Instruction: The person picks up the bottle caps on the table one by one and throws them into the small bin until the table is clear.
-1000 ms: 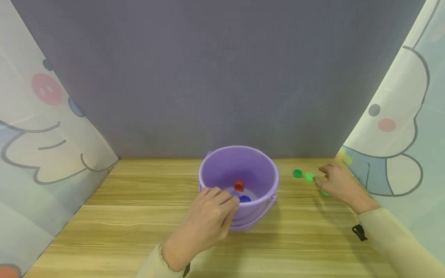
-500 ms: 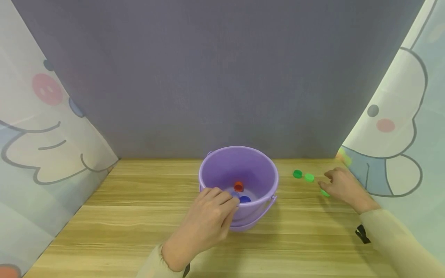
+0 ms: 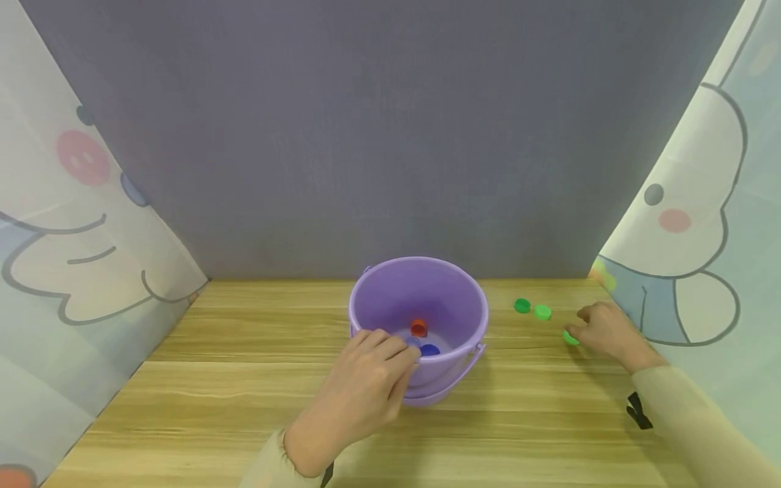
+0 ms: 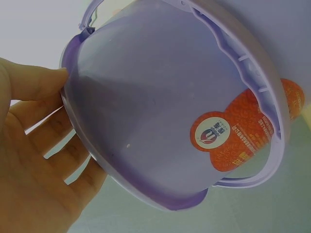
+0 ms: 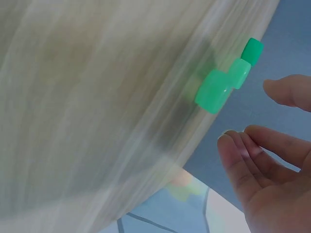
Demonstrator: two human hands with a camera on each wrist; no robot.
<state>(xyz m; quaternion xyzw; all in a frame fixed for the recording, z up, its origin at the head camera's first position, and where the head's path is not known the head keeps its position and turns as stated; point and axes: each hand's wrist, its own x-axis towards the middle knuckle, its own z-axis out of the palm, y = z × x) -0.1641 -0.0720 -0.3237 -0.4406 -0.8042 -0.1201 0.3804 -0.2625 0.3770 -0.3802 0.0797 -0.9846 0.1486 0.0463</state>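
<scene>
Thumb and fingers of my left hand pinch the near rim of a purple bucket; in the left wrist view the thumb presses the bucket's outer side while the fingertips go behind the rim. Inside the bucket lie a red cap and blue caps, partly hidden by the left hand. My right hand hovers just by the nearest light green cap, thumb and fingers apart and holding nothing. Beyond that cap are another light green cap and a dark green cap.
The wooden table ends at a grey panel behind the bucket. Cartoon-printed cloths stand at left and right. The bucket's handle hangs down along its front right side.
My right hand has drawn back from the middle green cap towards the nearest one, rightward and closer to me. The left hand and the bucket stay put.
</scene>
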